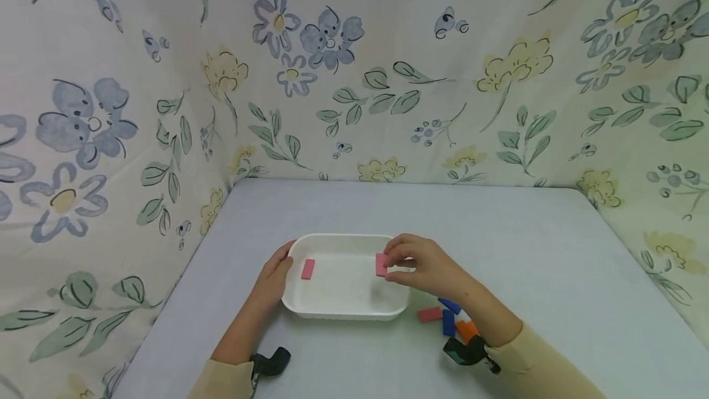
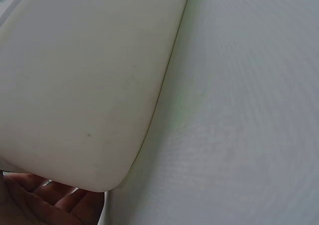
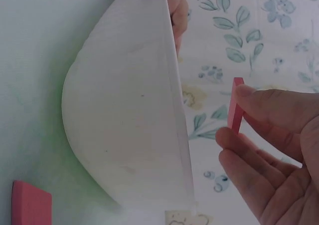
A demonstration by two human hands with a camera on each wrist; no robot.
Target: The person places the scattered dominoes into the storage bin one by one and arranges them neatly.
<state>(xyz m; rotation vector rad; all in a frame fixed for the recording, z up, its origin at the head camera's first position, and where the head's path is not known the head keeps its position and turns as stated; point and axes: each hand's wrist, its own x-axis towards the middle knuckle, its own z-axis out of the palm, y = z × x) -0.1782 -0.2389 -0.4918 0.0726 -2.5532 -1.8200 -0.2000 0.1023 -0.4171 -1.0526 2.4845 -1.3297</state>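
A white plastic tray (image 1: 343, 282) with rounded corners sits in front of me on the table. My left hand (image 1: 270, 279) grips its left end, thumb over the rim and fingers against the outer wall, as the left wrist view shows below the tray's side (image 2: 84, 95). Inside, near the left end, lies a small pink block (image 1: 308, 269). Over the tray's right end, my right hand (image 1: 418, 263) pinches another flat pink block (image 1: 380, 265) between thumb and fingers. The right wrist view shows this held block (image 3: 235, 105) above rim height.
Right of the tray, partly behind my right forearm, several loose blocks lie on the table (image 1: 532, 263): a pink one (image 1: 429, 314), blue ones (image 1: 448, 323) and orange ones (image 1: 468, 330). A floral cloth (image 1: 388, 48) hangs at the back and sides.
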